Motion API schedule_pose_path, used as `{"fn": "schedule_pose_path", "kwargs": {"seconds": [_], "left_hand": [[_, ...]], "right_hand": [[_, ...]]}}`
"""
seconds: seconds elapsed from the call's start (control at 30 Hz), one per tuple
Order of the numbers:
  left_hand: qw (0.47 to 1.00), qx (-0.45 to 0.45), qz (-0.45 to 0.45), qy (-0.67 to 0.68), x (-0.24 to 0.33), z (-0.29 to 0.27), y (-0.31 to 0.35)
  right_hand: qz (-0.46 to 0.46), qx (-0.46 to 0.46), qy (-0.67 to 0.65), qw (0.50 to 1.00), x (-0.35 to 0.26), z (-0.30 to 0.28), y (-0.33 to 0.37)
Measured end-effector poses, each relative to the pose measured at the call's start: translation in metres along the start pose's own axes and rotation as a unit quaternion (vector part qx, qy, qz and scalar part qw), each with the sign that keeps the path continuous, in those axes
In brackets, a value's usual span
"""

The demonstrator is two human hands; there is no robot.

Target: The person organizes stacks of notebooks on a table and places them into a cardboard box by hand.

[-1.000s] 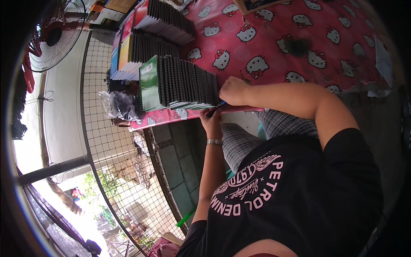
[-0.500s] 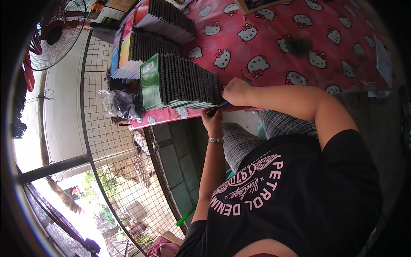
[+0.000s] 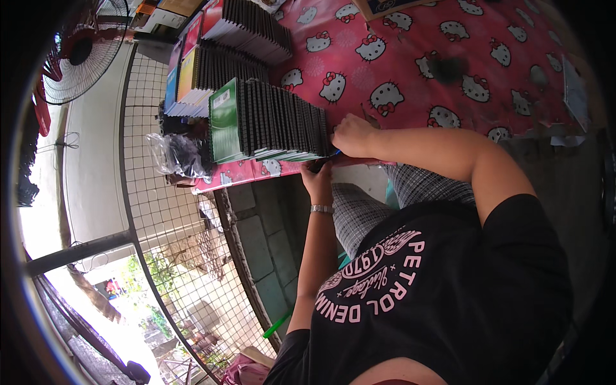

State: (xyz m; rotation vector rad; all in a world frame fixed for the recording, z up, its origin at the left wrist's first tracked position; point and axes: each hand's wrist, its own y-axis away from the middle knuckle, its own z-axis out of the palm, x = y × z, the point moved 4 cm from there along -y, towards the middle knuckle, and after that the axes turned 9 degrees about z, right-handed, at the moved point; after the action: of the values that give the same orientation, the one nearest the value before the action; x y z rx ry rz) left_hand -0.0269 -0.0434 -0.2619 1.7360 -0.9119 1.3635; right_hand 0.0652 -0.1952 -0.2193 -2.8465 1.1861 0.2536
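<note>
One notebook row (image 3: 276,122) | just left of right hand (image 3: 354,136) | beyond left hand (image 3: 316,178)

Right hand (image 3: 354,136), curled, sits right beside the green spiral notebooks (image 3: 276,122); left hand (image 3: 317,179) just below, at the pink worktop (image 3: 410,80) edge!

A caged fan (image 3: 81,54) is near a wire-mesh screen (image 3: 168,200); a cardboard box (image 3: 384,8) sits on pink patterned tablecloth (image 3: 417,80).

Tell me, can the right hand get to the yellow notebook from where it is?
Probably not straight across: the row of green notebooks stands between the right hand and the yellow notebook. Going over the top might work.
</note>
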Motion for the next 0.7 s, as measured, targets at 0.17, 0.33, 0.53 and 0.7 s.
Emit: {"fn": "schedule_pose_path", "kwargs": {"seconds": [0.17,0.33,0.53,0.7], "left_hand": [[1.000,0.014,-0.019,-0.004,0.002,0.002,0.003],[0.999,0.008,0.000,0.041,-0.001,0.000,0.005],[0.988,0.024,0.086,-0.124,-0.004,0.004,0.001],[0.983,0.051,0.114,-0.132,-0.021,-0.010,-0.009]], "right_hand": [[0.018,0.025,-0.032,0.999,0.008,-0.002,0.003],[-0.015,0.117,0.061,0.991,0.010,-0.010,0.012],[-0.019,0.050,0.051,0.997,0.006,-0.012,0.004],[-0.032,0.078,0.091,0.992,0.000,-0.015,0.010]]}}
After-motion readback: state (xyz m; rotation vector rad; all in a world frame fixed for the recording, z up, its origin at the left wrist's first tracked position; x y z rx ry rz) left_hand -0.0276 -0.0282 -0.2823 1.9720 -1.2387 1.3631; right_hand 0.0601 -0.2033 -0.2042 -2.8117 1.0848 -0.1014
